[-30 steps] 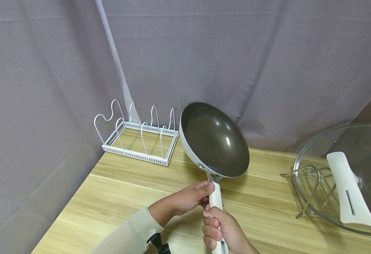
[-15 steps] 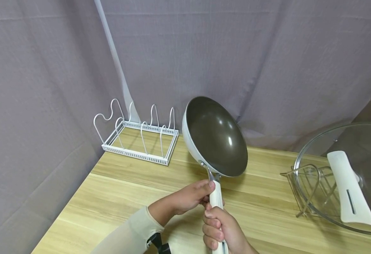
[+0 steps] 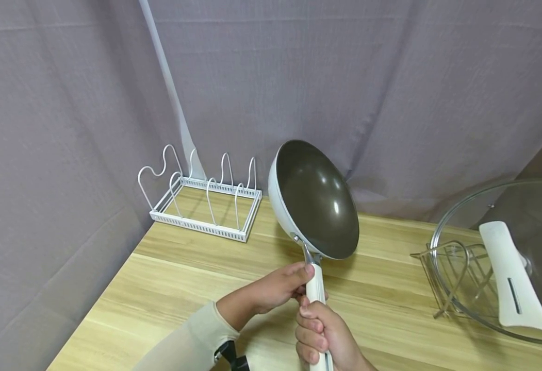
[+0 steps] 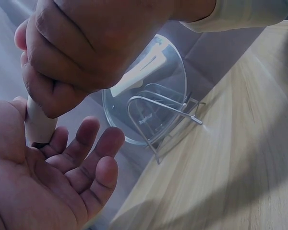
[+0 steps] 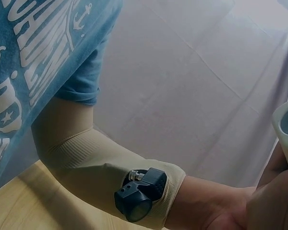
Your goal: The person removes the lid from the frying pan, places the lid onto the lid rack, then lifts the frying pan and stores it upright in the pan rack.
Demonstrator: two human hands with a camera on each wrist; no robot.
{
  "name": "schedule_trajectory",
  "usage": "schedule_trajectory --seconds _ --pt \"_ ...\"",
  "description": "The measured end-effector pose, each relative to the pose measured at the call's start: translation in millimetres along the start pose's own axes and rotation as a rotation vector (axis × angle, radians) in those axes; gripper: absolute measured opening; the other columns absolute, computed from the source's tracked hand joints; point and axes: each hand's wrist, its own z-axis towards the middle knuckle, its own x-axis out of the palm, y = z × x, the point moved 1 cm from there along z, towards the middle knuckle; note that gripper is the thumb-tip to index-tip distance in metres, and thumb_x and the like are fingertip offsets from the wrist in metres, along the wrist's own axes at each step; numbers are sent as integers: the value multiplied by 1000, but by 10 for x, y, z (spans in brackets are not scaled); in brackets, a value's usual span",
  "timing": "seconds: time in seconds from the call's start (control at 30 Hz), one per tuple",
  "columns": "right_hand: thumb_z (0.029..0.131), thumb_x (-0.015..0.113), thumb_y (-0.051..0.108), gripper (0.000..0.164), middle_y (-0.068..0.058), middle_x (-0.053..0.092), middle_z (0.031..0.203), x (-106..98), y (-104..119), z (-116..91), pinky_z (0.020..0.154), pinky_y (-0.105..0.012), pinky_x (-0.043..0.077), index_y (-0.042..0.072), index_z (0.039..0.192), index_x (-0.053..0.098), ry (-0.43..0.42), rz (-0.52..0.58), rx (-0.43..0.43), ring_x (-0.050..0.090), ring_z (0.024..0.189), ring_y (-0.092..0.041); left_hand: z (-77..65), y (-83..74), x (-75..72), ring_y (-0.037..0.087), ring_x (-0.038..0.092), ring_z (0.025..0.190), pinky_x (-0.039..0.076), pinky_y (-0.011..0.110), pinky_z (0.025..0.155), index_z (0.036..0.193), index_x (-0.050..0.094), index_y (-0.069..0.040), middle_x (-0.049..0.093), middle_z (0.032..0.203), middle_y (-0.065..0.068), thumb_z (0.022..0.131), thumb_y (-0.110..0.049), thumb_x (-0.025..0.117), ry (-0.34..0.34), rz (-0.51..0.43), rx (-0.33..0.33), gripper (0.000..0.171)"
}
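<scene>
A wok (image 3: pixel 317 198) with a dark inside and a pale outside is held tilted over the table, its bowl facing right. Its long cream handle (image 3: pixel 316 288) points down toward the person. My left hand (image 3: pixel 277 288) pinches the handle near the bowl, thumb along the top; in the left wrist view its other fingers (image 4: pixel 93 158) spread loosely below. Lower down, my right hand (image 3: pixel 326 332) wraps its fingers round the handle. At the right edge of the right wrist view the handle's end shows a hollow opening.
To the left of the wok stands a white wire rack (image 3: pixel 206 226) with upright loops. On the right, a glass lid (image 3: pixel 465 206) with a cream grip (image 3: pixel 514 278) leans in a metal wire stand (image 3: pixel 456 288). Grey curtains (image 3: pixel 271 77) hang behind the wooden table (image 3: pixel 159 299).
Both hands turn the wok slightly about its handle, so its left rim has risen and shifted right and the bowl looks narrower. Both hands keep their hold; rack and lid stay put.
</scene>
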Motion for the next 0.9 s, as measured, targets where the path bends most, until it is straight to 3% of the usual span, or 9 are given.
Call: schedule_trajectory --seconds 0.43,0.7,0.9 --pt "102 32 8 26 11 19 62 10 -18 4 50 -14 46 21 100 54 20 92 -5 17 46 -2 -9 -18 2 10 63 78 51 25 76 122 50 8 71 105 18 114 -39 28 11 -8 9 53" --pt "102 27 8 32 12 21 63 23 -46 21 43 -13 32 21 104 56 117 106 -52 21 45 0 -15 -36 7 12 64 81 52 26 79 123 49 8 70 108 21 114 -39 29 13 -5 18 52" --pt "103 28 8 32 12 23 63 28 -53 23 41 -13 27 20 108 57 171 141 -69 24 45 1 -22 -64 20 12 67 88 53 29 86 123 49 8 70 112 25 114 -40 29 11 17 31 53"
